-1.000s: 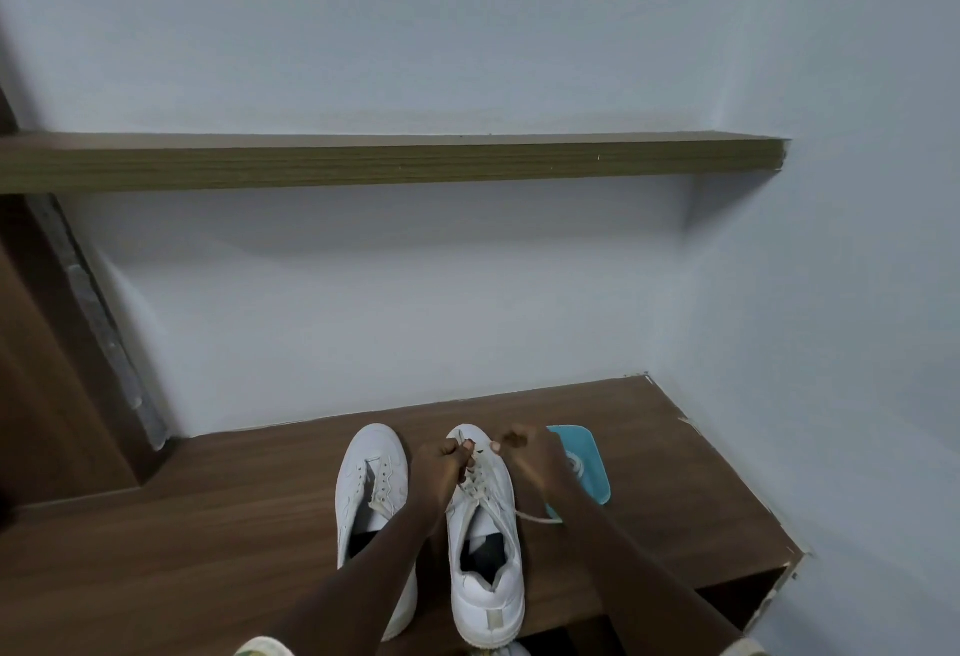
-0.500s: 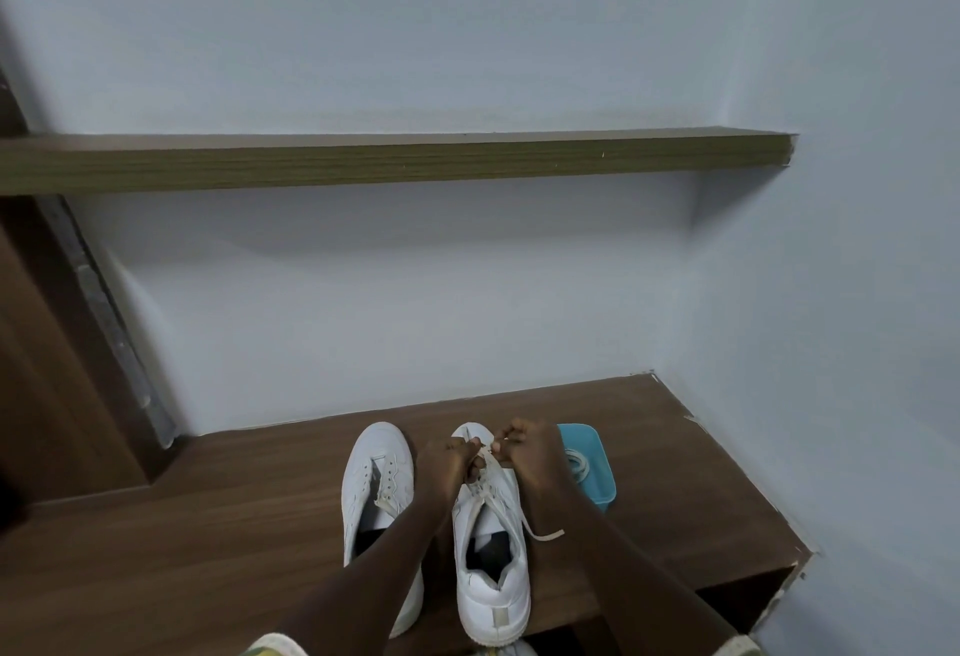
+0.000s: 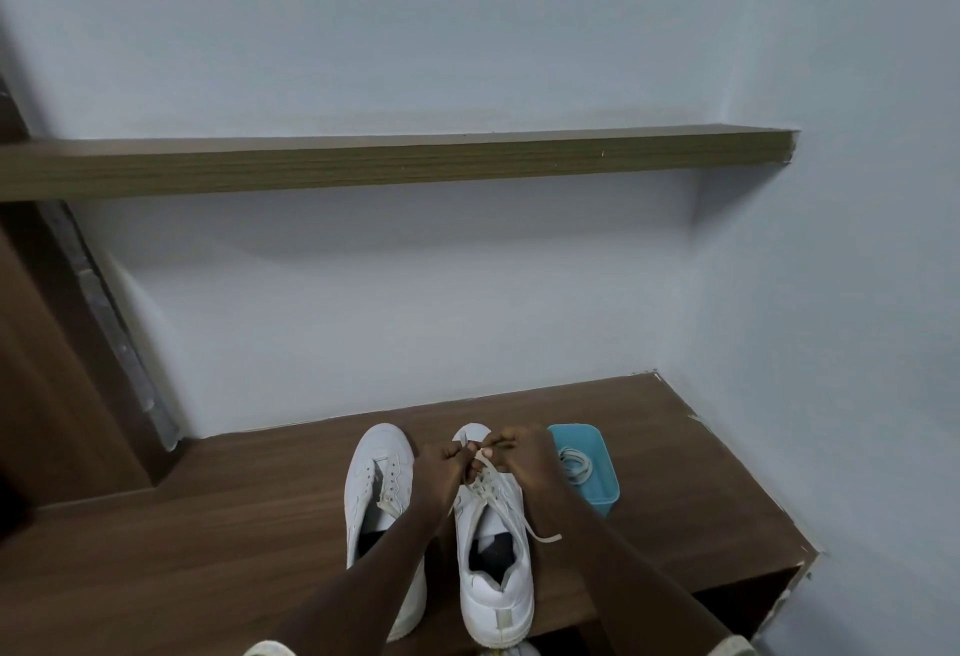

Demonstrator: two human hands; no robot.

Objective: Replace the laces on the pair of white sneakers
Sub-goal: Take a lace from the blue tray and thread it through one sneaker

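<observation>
Both hands meet over the front of 1 white shoe, fingers curled in tight. The left hand and right hand almost touch, and each pinches the lace between thumb and fingertips just above the lowest eyelets.

That shoe, the right sneaker, stands toe-away on the wooden bench, directly under both hands, its toe cap peeking out beyond the knuckles. Its lace is off-white and flat, crossing loosely up the tongue; 1 free end trails off the right side onto the wood. The collar gapes, dark inside.

Just beside it, under the left forearm, stands the left sneaker, also toe-away, with bare eyelets showing and a short bit of lace by the tongue.

Past the right hand sits a blue tub holding coiled laces.
</observation>
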